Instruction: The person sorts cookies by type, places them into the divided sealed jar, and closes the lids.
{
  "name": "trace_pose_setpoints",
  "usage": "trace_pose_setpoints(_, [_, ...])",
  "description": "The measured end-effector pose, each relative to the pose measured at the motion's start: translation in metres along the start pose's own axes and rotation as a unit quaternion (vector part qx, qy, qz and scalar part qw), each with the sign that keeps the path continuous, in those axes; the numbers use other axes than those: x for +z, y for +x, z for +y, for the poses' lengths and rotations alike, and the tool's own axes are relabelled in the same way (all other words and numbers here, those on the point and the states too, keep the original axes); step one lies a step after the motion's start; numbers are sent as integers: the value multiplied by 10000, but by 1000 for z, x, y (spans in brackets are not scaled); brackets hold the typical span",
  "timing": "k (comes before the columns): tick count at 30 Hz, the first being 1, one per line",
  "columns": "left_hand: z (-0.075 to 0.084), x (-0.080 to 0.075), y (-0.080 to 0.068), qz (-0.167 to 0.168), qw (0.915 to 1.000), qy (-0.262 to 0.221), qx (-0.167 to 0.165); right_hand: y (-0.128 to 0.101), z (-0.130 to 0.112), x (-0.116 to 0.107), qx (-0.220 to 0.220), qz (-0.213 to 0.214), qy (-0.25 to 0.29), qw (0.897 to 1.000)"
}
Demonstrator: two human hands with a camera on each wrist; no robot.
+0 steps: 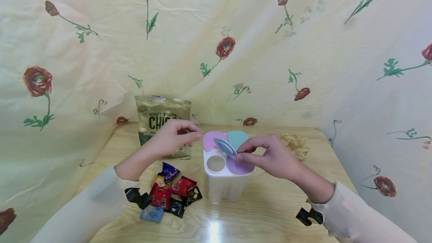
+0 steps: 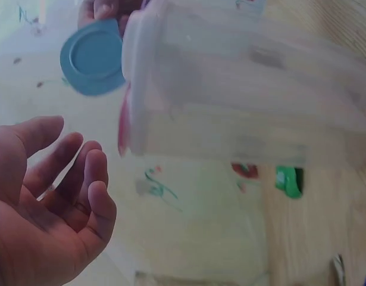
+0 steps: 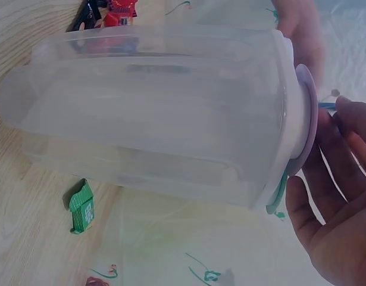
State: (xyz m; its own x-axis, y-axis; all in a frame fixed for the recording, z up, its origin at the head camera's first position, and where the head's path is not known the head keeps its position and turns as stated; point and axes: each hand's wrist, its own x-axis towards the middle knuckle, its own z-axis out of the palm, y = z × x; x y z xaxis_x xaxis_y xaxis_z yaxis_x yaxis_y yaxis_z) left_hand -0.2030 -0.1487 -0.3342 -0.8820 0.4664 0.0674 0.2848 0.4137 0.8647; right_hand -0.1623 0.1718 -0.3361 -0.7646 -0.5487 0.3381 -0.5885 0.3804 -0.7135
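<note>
A tall translucent storage container (image 1: pixel 225 188) with a white top stands on the table. Its top carries a pink lid (image 1: pixel 212 140), a green lid (image 1: pixel 237 137) and a purple lid (image 1: pixel 241 166), all lying flat. The round front-left opening (image 1: pixel 216 163) is uncovered. My right hand (image 1: pixel 271 156) pinches the edge of a blue lid (image 1: pixel 225 146), which is tilted up beside that opening. Left of the container top, my left hand (image 1: pixel 173 136) hovers with loosely bent fingers and nothing in them; in the left wrist view its palm (image 2: pixel 52 220) faces the container.
A gold chips bag (image 1: pixel 163 108) stands at the back left. Several small wrapped snacks (image 1: pixel 168 194) lie heaped left of the container. Behind my right hand is a tan, crinkled bundle (image 1: pixel 298 146). A green packet (image 3: pixel 81 207) lies behind the container. Flowered cloth (image 1: pixel 189 48) hangs around the table.
</note>
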Motion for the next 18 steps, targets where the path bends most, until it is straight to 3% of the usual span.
trace_pose_setpoints(5, [-38,-12,-10,93,9993,313,-197,-1,0,0,-8,19,-30,10000])
trace_pose_setpoints(12, [-108,-15,-25,-108,9951,676,-707,-1,0,2,-178,51,-75,9998])
trace_pose_setpoints(18, [-140,-8,-32,-172,9897,1217,-730,0,0,2,-156,61,-17,9999])
